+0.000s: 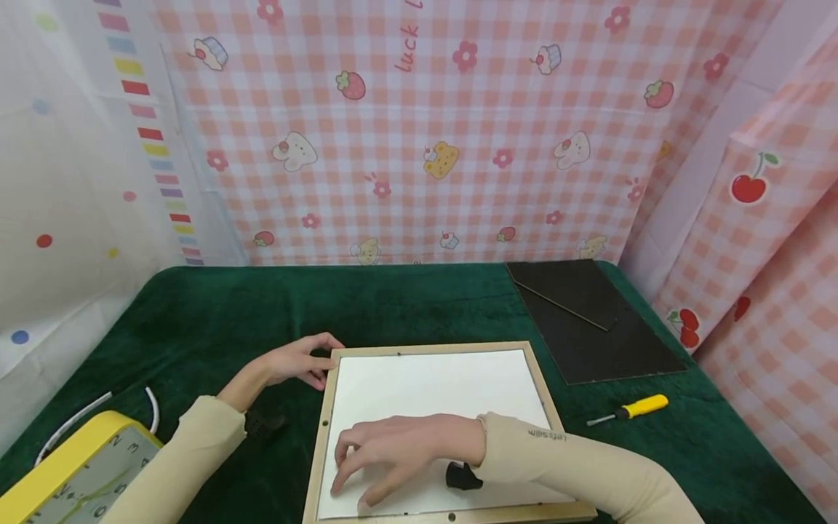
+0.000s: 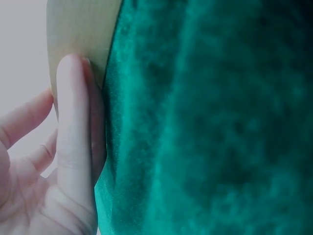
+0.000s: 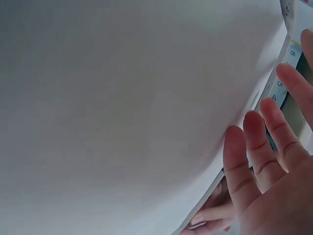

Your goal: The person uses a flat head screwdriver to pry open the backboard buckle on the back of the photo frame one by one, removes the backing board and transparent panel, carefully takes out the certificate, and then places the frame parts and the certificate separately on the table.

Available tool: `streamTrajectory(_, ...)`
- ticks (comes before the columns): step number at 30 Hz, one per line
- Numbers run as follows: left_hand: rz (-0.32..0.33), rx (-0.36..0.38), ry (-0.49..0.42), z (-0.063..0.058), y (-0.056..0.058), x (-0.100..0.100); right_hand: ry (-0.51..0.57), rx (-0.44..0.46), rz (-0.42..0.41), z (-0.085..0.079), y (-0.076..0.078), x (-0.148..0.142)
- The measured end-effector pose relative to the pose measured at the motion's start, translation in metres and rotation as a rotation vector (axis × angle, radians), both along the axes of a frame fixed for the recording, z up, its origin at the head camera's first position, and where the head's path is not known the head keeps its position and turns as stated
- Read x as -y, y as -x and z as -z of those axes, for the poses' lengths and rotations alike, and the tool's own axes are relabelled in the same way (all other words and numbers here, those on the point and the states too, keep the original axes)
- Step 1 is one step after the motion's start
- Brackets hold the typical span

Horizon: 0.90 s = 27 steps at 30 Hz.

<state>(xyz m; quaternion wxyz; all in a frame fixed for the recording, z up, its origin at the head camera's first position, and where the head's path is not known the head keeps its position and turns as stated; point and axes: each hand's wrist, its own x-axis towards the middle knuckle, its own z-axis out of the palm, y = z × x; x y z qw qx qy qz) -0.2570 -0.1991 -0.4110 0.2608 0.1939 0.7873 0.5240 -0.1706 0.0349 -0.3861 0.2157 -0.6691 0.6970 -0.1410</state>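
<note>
A pale wooden picture frame (image 1: 432,348) with a white sheet (image 1: 445,382) inside lies on the dark green cloth, small dark tabs dotted along its edges. My left hand (image 1: 297,362) holds the frame at its far left corner. Close up in the left wrist view, the fingers (image 2: 73,112) lie against the wooden edge, with another fingertip on its other side. Over the near part of the white sheet, my right hand (image 1: 399,455) is spread palm down, fingers loosely bent toward the left. In the right wrist view its fingers (image 3: 237,152) show apart, gripping nothing.
A yellow-handled screwdriver (image 1: 644,406) lies to the right of the frame. Behind it is a black board (image 1: 589,349) with a thin rod across it. At the near left stands a yellow clock (image 1: 85,455), partly behind my left sleeve, with a white cable (image 1: 68,423) beside it.
</note>
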Motion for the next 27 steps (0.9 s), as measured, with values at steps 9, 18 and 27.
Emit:
streamTrajectory(9,0.0,0.002,0.003,-0.001,0.0,-0.001,-0.015,0.0,-0.019,0.0,-0.005,0.013)
streamTrajectory(18,0.001,0.001,0.005,-0.001,-0.001,-0.001,-0.035,0.037,0.001,0.001,-0.005,0.015)
streamTrajectory(27,-0.001,0.006,0.001,-0.001,-0.001,0.0,-0.051,0.017,0.014,0.001,-0.005,0.017)
